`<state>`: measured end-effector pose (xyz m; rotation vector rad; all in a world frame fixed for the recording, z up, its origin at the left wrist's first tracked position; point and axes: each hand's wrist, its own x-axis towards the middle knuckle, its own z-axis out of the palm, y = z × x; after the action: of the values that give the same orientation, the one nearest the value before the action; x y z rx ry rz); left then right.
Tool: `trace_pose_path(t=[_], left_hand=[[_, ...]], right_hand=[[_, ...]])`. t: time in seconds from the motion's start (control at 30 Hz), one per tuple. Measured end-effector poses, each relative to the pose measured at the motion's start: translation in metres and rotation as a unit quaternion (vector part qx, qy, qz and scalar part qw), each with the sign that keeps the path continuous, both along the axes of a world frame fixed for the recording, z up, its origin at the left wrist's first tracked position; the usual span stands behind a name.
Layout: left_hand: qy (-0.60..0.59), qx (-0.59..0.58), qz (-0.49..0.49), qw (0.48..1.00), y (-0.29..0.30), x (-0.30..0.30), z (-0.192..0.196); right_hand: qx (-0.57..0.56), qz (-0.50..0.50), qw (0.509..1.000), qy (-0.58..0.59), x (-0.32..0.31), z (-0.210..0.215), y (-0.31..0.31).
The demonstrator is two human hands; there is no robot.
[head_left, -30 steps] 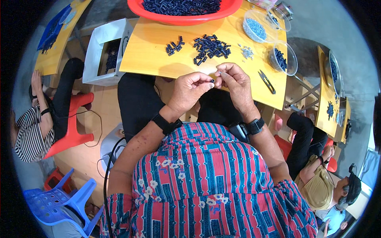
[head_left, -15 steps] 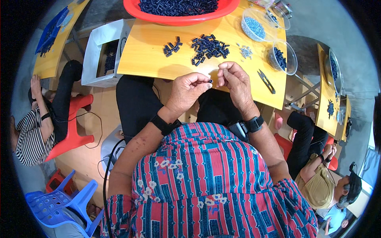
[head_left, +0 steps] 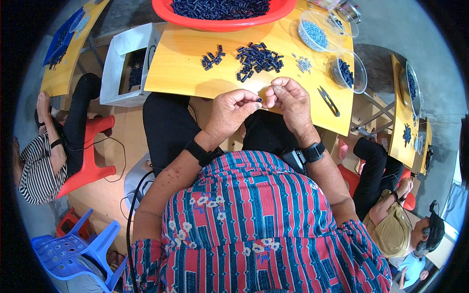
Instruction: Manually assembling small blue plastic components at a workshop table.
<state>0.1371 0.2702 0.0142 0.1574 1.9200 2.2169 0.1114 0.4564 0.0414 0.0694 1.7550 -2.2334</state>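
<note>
Over the table's near edge, my left hand [head_left: 229,112] pinches a small dark plastic piece [head_left: 259,100] between thumb and fingertips. Close beside it, my right hand [head_left: 294,105] has its thumb and fingers pressed together; whatever they hold, if anything, is too small to make out. Beyond the hands lies a pile of small dark plastic pieces [head_left: 259,59], with a smaller group of the same pieces [head_left: 212,60] to its left. Some tiny clear, silvery parts [head_left: 304,64] are scattered to the pile's right. Black thread snips [head_left: 329,101] rest right of my right hand.
A red basin [head_left: 224,25] full of dark pieces stands at the far edge. Clear tubs hold pale blue bits [head_left: 313,35] and dark pieces [head_left: 345,73]. Left of the table is a white box [head_left: 115,63]. People sit at other tables on both sides.
My right hand has shifted slightly, its fingertips now nearer the dark piece in my left hand. Otherwise the scene is nearly unchanged.
</note>
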Motion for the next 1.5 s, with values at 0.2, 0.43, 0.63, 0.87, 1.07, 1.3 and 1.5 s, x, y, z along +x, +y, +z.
trace_pose_path(t=[0.2, 0.43, 0.63, 0.87, 1.07, 1.3, 1.5], left_hand=[[0.001, 0.007, 0.005, 1.000, 0.001, 0.001, -0.003], [0.006, -0.002, 0.009, 1.000, 0.000, 0.001, -0.001], [-0.008, 0.010, -0.003, 1.000, 0.001, 0.005, 0.001], [0.012, 0.105, -0.034, 0.994, 0.001, 0.014, 0.001], [0.028, 0.071, 0.000, 0.997, 0.003, 0.027, 0.013], [0.052, 0.049, -0.003, 0.997, 0.002, 0.035, 0.027], [0.071, 0.025, 0.005, 0.997, 0.000, 0.039, 0.026]], right_hand=[[-0.059, -0.013, 0.997, -0.036, -0.001, -0.006, 0.005], [-0.144, -0.010, 0.989, -0.038, 0.002, -0.010, 0.005], [-0.153, 0.022, 0.987, -0.032, 0.008, -0.004, 0.000], [-0.030, 0.076, 0.996, 0.026, 0.017, 0.005, -0.005], [0.007, 0.088, 0.995, 0.050, 0.030, 0.014, -0.005], [0.067, 0.103, 0.987, 0.102, 0.038, 0.021, -0.003], [0.095, 0.098, 0.981, 0.137, 0.045, 0.025, -0.004]])
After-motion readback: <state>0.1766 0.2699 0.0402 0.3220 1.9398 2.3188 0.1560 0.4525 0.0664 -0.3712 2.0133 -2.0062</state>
